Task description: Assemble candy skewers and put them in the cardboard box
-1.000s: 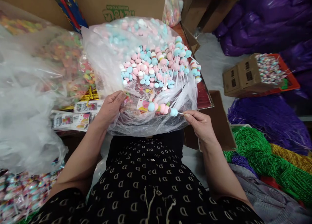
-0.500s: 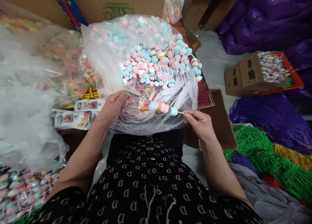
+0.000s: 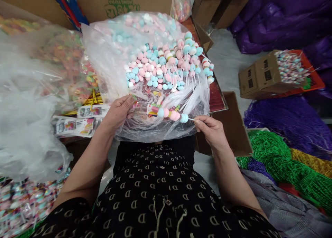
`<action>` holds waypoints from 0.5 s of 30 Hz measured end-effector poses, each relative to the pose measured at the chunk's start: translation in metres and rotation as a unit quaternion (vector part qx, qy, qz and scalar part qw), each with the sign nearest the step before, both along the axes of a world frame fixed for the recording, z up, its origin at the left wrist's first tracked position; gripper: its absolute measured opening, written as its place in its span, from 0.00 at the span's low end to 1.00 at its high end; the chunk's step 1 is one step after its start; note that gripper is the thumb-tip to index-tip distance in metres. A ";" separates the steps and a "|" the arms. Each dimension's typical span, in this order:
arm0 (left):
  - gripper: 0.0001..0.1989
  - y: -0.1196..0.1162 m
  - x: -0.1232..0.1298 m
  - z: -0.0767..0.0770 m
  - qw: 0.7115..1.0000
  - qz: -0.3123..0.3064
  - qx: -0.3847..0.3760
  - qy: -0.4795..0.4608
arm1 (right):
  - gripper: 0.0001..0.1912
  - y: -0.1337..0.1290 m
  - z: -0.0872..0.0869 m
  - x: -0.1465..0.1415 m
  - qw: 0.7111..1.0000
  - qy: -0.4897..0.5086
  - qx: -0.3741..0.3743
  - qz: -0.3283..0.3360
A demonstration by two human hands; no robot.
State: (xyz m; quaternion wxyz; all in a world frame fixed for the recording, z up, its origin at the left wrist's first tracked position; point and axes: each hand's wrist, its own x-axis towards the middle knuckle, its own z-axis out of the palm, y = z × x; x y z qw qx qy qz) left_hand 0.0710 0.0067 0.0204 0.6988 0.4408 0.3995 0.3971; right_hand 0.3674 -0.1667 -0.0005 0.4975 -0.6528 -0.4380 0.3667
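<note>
A skewer (image 3: 173,115) keeping its place over the bag (image 3: 166,132)

The right hand (image 3: 211,129) is pinching the skewer's bare white end between thumb and fingers, just as it was doing a second ago. The left hand (image 3: 120,110) is holding its earlier place too, thumb and finger closing together on what is looking like the end of a clear, printed wrapper (image 3: 151,109). The skewer is lying between the hands, dipping slightly toward the right, its blue and pink pieces threaded in a row and its far end meeting the wrapper (whether it is going inside, I cannot tell).

The main change is in the view: the bag, the table (image 3: 216,98) and the carton (image 3: 261,77) on the right are all sitting a little higher than before.

Loose sweets (image 3: 147,67) are spilling from the bag's mouth, and other skewers (image 3: 186,62) are clustering beside them, as before. Flat packets (image 3: 74,126) are lying near the left wrist. Below the table's right corner, an open box (image 3: 234,127) is standing beyond the right hand.
</note>
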 end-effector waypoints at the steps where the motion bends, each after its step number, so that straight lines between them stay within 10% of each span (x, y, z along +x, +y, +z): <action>1: 0.19 0.000 0.000 0.000 1.000 -0.004 0.004 -0.002 | 0.15 -0.001 -0.001 0.000 1.000 0.005 0.000 0.008; 15: 0.25 0.000 0.012 -0.011 0.994 0.100 0.008 -0.050 | 0.20 0.003 0.007 -0.018 0.992 0.117 0.002 0.043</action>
